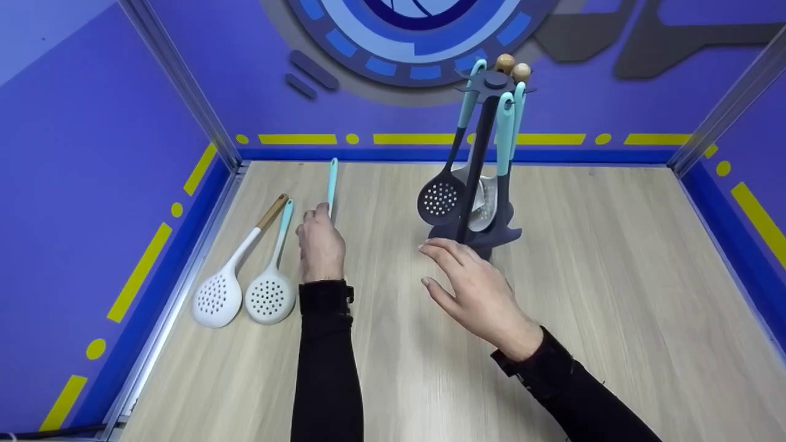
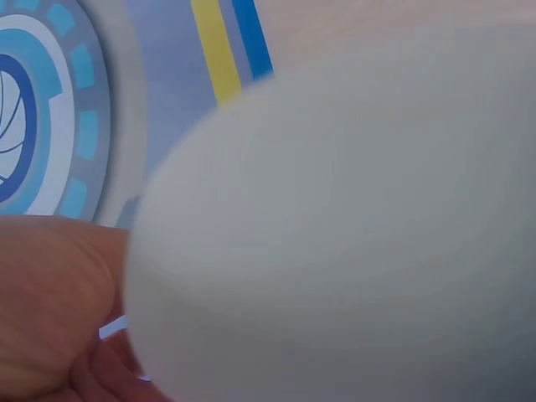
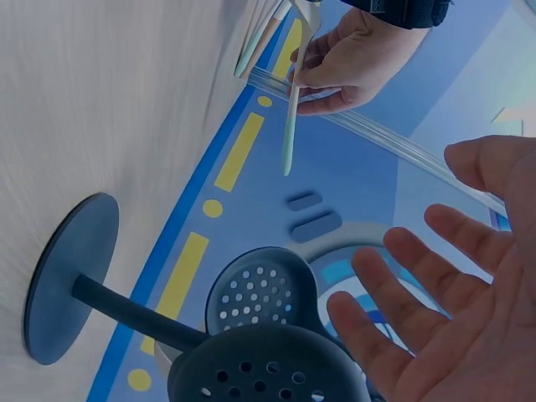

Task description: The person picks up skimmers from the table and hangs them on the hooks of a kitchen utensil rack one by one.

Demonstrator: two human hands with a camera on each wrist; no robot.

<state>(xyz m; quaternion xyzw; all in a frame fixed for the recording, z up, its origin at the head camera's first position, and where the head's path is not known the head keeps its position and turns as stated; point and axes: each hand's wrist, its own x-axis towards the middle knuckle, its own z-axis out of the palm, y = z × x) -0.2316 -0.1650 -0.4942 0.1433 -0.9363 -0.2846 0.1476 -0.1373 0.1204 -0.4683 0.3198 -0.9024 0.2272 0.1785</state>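
Observation:
My left hand [image 1: 319, 238] grips a teal-handled utensil [image 1: 332, 178] over the left part of the wooden table [image 1: 614, 294]; the handle points away from me. In the left wrist view its pale head [image 2: 335, 234] fills the frame, blurred, beside my palm [image 2: 50, 310]. The right wrist view shows the left hand [image 3: 352, 54] curled round the thin handle [image 3: 289, 126]. My right hand [image 1: 470, 279] hovers open, fingers spread, just in front of the dark utensil stand [image 1: 485, 153]. Its fingers [image 3: 419, 310] are near the hanging dark skimmers [image 3: 260, 293].
Two white skimmers lie at the left, one wooden-handled [image 1: 218, 298], one teal-handled [image 1: 270, 298]. The stand's round base [image 3: 71, 276] rests on the table, with several teal and wood-handled utensils hung on it. Purple walls [image 1: 92, 153] enclose three sides.

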